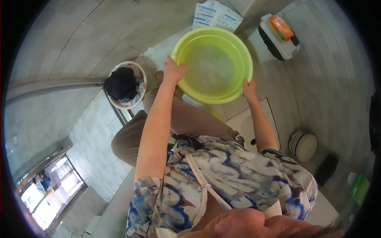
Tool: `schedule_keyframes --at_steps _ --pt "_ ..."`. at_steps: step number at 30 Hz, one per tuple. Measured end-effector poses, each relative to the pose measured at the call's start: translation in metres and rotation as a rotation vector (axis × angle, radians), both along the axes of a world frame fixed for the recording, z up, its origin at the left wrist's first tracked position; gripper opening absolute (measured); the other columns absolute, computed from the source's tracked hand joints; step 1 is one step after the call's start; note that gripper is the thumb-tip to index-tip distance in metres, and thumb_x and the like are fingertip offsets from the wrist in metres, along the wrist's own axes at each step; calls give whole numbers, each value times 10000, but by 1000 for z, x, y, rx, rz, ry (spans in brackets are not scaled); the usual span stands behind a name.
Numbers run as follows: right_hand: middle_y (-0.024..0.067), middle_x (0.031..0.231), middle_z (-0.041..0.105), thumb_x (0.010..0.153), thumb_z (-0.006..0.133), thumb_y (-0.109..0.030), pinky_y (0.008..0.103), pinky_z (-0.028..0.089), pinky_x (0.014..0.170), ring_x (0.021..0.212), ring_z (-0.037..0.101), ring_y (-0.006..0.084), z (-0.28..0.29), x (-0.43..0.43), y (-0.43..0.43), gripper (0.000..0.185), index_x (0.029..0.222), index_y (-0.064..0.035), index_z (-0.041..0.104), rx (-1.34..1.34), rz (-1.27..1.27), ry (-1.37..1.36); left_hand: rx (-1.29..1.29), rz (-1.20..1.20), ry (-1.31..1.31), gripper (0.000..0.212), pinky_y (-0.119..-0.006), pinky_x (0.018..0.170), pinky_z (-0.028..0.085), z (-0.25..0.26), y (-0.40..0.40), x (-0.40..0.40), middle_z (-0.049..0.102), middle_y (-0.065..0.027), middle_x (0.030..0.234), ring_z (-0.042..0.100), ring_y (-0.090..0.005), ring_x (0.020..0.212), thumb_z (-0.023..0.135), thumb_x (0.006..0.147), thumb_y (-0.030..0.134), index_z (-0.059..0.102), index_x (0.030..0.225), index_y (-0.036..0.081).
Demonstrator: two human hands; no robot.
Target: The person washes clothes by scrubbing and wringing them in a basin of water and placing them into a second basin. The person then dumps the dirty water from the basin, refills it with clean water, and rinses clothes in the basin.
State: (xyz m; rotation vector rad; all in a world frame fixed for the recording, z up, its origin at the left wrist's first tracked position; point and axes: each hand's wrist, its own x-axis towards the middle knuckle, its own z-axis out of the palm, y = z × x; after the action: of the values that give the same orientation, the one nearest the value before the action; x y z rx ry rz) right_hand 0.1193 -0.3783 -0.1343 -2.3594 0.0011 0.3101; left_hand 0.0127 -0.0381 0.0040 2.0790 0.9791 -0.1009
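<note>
A yellow-green plastic basin (244, 56) with cloudy, slightly sudsy water (211, 70) at its bottom is in front of me. My left hand (174, 70) grips its rim on the picture's left, thumb over the edge. On the lower right side of the rim, my right hand (250, 89) holds on, its fingers partly hidden. Whether the basin rests on the floor or is lifted cannot be told. To the left, a white round basket (144, 70) holds a black garment (121, 84) and patterned cloth.
Behind the basin stand white printed packets (215, 15). A lidded bin (278, 37) at the upper right carries an orange wipes pack (280, 28). A round tub (303, 145) and a green pack (358, 189) lie at right. A squat-toilet surround (242, 123) is near my right forearm.
</note>
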Motion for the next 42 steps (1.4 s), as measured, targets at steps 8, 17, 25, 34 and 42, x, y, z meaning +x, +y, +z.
schedule_keyframes --at_steps 8,17,25,34,42 --pt "218 980 602 915 450 -216 397 468 765 865 609 301 35 -74 -70 333 1092 66 463 76 -315 91 -92 -116 52 619 -431 848 471 -31 -63 36 495 -300 1130 540 -405 1028 598 802 171 285 1275 -75" --pt "249 1013 581 921 448 -254 420 451 790 909 587 372 34 -94 -58 352 1128 30 425 95 -330 -46 -811 69 -42 401 -351 744 491 -69 -25 31 605 -183 1023 608 -247 875 572 816 138 504 1146 -80" --pt "249 1008 578 931 433 -252 438 438 788 904 578 386 16 -99 -80 342 1123 32 426 150 -420 -50 -658 54 102 313 -310 745 450 2 -59 31 628 -92 926 576 -165 818 499 900 191 594 1059 -61" --pt "261 918 580 934 414 -349 428 448 738 826 589 370 6 -124 -143 399 1015 40 458 135 -585 97 -753 -293 -110 322 -264 747 418 13 -124 6 627 -7 943 545 -94 863 531 893 300 597 1083 48" --pt "274 916 590 943 336 -432 410 501 387 513 599 325 20 -140 -165 553 1098 93 417 -40 -606 444 -772 -482 -139 160 -230 535 380 11 -176 -4 572 6 695 480 -63 607 596 875 158 587 898 0"
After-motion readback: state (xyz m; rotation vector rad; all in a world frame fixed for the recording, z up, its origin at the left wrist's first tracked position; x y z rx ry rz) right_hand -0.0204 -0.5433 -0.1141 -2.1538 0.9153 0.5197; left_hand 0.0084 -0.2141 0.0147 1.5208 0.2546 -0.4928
